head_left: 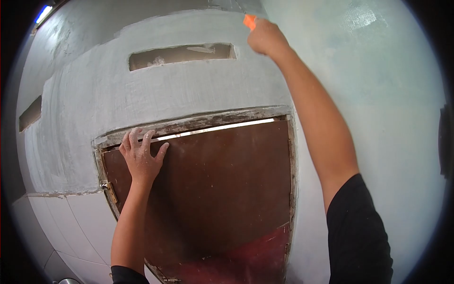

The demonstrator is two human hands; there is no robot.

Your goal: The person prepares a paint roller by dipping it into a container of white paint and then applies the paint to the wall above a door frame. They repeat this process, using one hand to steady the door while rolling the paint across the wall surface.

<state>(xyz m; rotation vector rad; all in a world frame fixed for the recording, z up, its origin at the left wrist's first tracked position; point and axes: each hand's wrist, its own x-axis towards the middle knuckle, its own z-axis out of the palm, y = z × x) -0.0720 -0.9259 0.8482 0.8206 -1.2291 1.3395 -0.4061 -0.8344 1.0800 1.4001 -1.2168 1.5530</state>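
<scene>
My right hand [268, 37] is raised high in the head view, closed around the orange handle of a putty knife [249, 21]. Its thin blade, seen nearly edge-on, reaches up toward the grey wall [198, 87] near the corner. My left hand [142, 154] has its fingers spread, with the fingertips at the wooden door frame [208, 121], just above the top edge of the brown door [222, 180]. White dust or putty marks the left fingers. Whether the left fingertips press on the frame or hook over the door cannot be made out.
A long slot opening [182, 56] lies above the door, and a smaller opening [30, 113] is at the far left. A pale green wall [378, 94] rises on the right. White tiles [85, 222] cover the lower left wall. A latch [109, 190] sits on the door's left side.
</scene>
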